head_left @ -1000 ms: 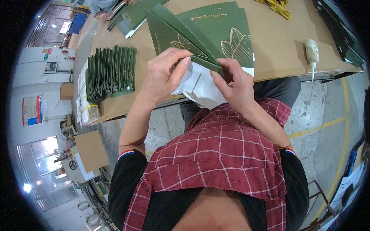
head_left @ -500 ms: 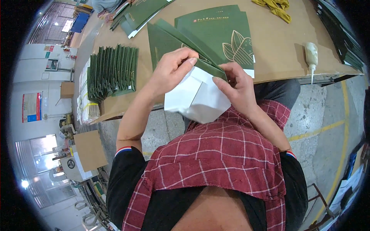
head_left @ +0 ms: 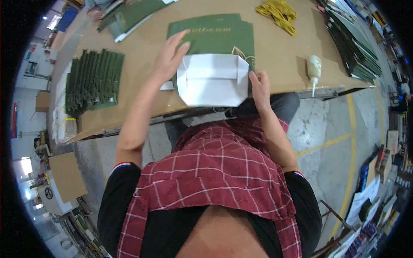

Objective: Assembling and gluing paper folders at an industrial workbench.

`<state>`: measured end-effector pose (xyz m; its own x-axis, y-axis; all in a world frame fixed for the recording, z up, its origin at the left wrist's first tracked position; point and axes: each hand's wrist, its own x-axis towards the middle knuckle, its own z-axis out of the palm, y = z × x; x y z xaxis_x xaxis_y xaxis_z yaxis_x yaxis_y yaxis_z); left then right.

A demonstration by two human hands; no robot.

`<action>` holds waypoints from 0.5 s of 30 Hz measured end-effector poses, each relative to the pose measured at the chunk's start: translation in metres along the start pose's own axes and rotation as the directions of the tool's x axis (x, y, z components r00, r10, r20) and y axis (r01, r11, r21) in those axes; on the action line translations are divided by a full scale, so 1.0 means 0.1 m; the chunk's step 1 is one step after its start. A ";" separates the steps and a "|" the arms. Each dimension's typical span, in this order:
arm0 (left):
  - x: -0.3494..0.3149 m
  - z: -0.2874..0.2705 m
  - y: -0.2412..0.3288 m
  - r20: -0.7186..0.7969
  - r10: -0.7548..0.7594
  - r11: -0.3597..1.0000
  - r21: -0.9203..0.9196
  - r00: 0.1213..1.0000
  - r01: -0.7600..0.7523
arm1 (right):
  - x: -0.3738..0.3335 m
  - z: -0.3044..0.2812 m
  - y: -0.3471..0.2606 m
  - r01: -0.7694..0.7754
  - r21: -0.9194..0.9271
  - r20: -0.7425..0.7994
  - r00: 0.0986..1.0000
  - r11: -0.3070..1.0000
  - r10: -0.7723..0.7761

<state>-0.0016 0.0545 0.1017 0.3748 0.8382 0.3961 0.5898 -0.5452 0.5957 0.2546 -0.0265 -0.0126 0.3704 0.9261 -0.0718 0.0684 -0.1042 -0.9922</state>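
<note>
A green paper bag with its white bottom flaps (head_left: 213, 88) folded out into a long eight-sided shape lies at the table's front edge. Beneath and behind it are flat green paper bags (head_left: 211, 36) with gold print. My left hand (head_left: 170, 60) is open over the left side of these, its fingers stretched forward and slightly blurred. At the right edge of the white bottom, my right hand (head_left: 260, 88) has its thumb and curled fingers closed on the bag's side; its fingertips are partly hidden.
A row of folded green bags (head_left: 94, 79) stands at the left. A white glue bottle (head_left: 314, 69) lies near the front edge at right, with a mustard cloth (head_left: 277, 15) behind it. More green bags (head_left: 350, 47) are stacked far right, others (head_left: 129, 17) at back left.
The white-bottomed bag has gone from tilted in both hands to lying on the table edge, its bottom spread wide. My left hand has let go and opened. The view has shifted to the right.
</note>
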 end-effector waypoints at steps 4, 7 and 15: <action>-0.56 0.21 -0.51 0.182 -0.088 0.981 0.184 0.979 0.054 | 0.23 -0.08 0.16 0.356 -0.532 0.070 0.923 0.768 -0.379; -0.61 0.26 -0.66 0.014 -0.134 0.980 0.153 0.991 0.131 | 0.32 -0.06 -0.05 0.450 -0.521 0.204 0.891 0.725 -0.406; -0.21 0.53 -1.17 0.285 0.075 0.997 0.002 0.956 -0.079 | 0.45 -0.16 -0.13 0.243 -0.441 0.402 0.914 0.864 -0.051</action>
<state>-0.0406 0.1013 -0.0137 0.6060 0.7633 0.2240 0.5601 -0.6093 0.5612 0.2854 0.0110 -0.0015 -0.0373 0.9978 -0.0556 0.5576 -0.0254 -0.8297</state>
